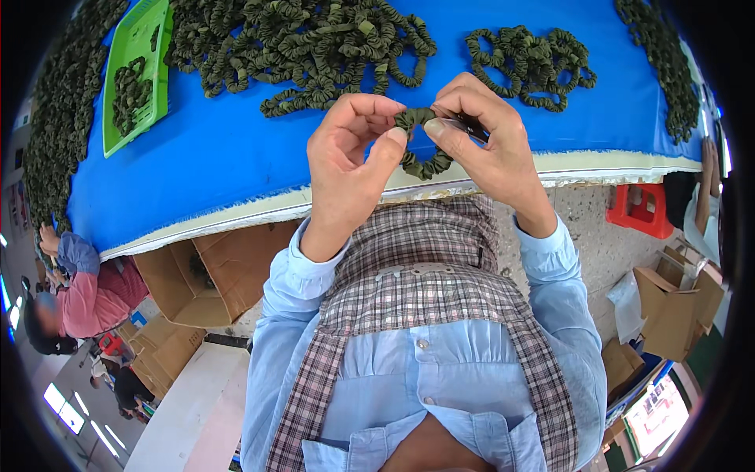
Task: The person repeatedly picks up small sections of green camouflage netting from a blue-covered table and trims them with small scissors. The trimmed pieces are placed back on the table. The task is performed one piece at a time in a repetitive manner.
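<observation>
Just over the table's front edge, a dark green scrunchie (427, 167) hangs between my two hands. My left hand (350, 153) pinches its upper left part between thumb and fingers. The thumb and fingers of my right hand (491, 145) are closed at its upper right part. A small black tool with a shiny part (469, 126) is tucked in the right hand; its kind is mostly hidden by the fingers. Behind my hands lies a big heap of like scrunchies (307, 47), and a smaller pile (535, 63) sits to its right.
A blue cloth (204, 157) covers the table. A green tray (161, 79) holds several scrunchies; more lie at both far sides. Open cardboard boxes (228, 275) stand below at left, a red stool (641, 208) at right. A co-worker in a pink top (98, 303) is at the left.
</observation>
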`<state>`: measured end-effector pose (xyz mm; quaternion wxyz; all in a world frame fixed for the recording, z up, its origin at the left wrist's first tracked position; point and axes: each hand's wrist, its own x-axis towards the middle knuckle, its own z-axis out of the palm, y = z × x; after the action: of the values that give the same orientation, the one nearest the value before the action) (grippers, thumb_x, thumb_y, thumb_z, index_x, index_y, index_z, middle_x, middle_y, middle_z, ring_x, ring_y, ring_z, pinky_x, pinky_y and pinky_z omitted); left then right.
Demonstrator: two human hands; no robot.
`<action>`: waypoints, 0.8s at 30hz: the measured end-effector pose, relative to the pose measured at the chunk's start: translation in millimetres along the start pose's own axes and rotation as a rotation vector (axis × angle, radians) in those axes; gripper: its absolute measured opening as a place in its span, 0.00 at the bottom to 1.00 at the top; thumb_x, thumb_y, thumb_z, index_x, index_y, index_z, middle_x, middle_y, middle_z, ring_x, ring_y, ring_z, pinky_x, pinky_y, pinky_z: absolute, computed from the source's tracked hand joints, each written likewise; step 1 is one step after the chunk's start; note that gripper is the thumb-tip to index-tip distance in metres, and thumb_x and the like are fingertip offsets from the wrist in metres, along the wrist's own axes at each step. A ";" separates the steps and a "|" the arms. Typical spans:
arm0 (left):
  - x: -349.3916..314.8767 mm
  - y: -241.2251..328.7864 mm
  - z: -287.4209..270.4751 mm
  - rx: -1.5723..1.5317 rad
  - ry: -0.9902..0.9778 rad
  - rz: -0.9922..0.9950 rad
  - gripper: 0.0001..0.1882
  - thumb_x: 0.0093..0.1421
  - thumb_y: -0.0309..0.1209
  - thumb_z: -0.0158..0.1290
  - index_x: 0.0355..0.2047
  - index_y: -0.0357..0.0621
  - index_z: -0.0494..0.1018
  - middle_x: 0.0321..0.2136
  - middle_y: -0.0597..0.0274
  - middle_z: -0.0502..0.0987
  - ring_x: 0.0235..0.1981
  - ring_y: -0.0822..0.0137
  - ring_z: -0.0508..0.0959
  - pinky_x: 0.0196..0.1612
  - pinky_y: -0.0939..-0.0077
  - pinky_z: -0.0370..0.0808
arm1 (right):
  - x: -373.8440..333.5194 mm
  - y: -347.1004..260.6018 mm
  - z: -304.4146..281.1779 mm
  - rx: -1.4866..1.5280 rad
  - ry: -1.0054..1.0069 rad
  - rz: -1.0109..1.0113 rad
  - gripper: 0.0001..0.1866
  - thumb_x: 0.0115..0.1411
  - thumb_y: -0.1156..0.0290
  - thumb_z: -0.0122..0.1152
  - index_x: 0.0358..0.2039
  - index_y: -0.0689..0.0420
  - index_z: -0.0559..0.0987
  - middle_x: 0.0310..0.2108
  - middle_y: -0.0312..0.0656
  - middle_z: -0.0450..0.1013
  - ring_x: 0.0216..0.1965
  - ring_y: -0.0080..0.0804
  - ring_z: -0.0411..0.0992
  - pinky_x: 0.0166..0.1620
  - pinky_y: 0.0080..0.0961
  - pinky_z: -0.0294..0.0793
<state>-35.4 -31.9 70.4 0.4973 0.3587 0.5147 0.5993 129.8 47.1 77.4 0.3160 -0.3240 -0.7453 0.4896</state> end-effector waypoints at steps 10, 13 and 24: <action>2.0 -9.8 -25.5 -0.284 -0.245 -0.335 0.09 0.60 0.25 0.45 0.39 0.35 0.69 0.29 0.62 0.72 0.33 0.74 0.70 0.40 0.77 0.69 | -3.7 22.0 -3.1 0.639 0.003 0.294 0.14 0.61 0.63 0.63 0.38 0.61 0.77 0.29 0.34 0.72 0.26 0.14 0.60 0.29 0.14 0.57; 1.3 -12.0 -23.0 -0.476 -0.233 -0.298 0.09 0.58 0.22 0.43 0.38 0.37 0.71 0.27 0.64 0.73 0.32 0.75 0.69 0.40 0.78 0.67 | -3.2 24.7 3.1 0.708 0.014 0.333 0.15 0.61 0.61 0.63 0.39 0.61 0.78 0.30 0.35 0.74 0.26 0.14 0.61 0.28 0.15 0.57; 1.4 -16.0 -30.2 -0.107 -0.466 0.130 0.11 0.56 0.15 0.40 0.30 0.38 0.72 0.30 0.63 0.72 0.34 0.71 0.70 0.43 0.76 0.67 | -0.6 19.7 4.5 0.699 -0.067 0.390 0.18 0.64 0.57 0.61 0.41 0.61 0.77 0.31 0.33 0.72 0.32 0.15 0.66 0.33 0.14 0.65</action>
<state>-60.5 -38.8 48.3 0.5813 0.4927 0.3297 0.5574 130.0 50.3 57.4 0.2839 -0.3161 -0.4682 0.7748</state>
